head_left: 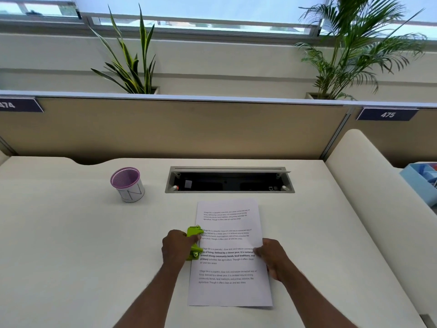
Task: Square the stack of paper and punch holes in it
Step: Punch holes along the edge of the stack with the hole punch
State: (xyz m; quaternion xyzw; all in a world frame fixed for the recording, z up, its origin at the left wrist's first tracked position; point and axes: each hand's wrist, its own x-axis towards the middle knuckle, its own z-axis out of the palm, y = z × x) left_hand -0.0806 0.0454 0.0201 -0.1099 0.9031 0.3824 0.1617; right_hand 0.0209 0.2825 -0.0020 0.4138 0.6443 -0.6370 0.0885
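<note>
A stack of white printed paper point(230, 290) lies flat on the white desk point(82, 245), its long side running away from me. A lime-green hole punch point(194, 232) sits over the paper's left edge, about halfway along. My left hand point(176, 245) is wrapped over the punch, fingers curled on its top. My right hand point(272, 256) rests on the paper's right edge, fingers closed and pressing the sheets down.
A purple mesh pen cup point(127, 184) stands at the back left. An open cable tray point(229, 179) is set into the desk behind the paper. A tan partition point(165, 129) closes the back. A blue box point(423, 183) sits at far right.
</note>
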